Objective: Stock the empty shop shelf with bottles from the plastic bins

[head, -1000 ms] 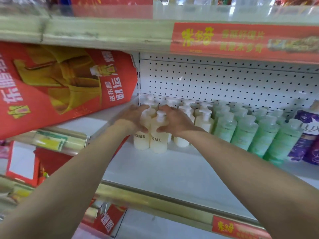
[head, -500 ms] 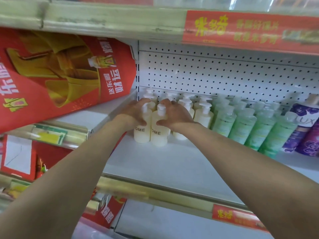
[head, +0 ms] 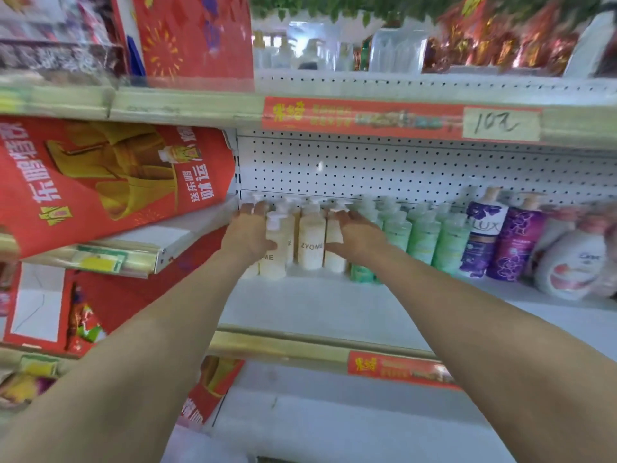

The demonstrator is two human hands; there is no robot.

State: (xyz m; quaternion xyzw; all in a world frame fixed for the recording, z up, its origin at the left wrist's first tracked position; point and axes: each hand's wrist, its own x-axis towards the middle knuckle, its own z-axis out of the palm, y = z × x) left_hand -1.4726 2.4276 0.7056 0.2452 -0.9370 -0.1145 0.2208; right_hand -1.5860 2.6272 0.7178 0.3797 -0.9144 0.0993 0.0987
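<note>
Several cream pump bottles marked ZYOME stand at the back left of the white shelf [head: 300, 305]. My left hand [head: 248, 233] wraps the left front cream bottle [head: 275, 259], thumb across its front. My right hand [head: 355, 232] is around the right cream bottle [head: 334, 259], fingers over its far side. Between the hands one cream bottle [head: 311, 243] stands free and upright. No plastic bin is in view.
Green pump bottles [head: 424, 235] stand in rows right of the cream ones, then purple LUX bottles [head: 484, 235] and white rounded bottles [head: 574, 265]. A red poster [head: 100, 182] hangs at the left. The upper shelf's edge [head: 334, 118] runs overhead; a gold rail [head: 283, 345] fronts the shelf.
My hands have moved apart from two bottles held side by side; each now sits on an outer bottle with one showing between. The view has tilted upward.
</note>
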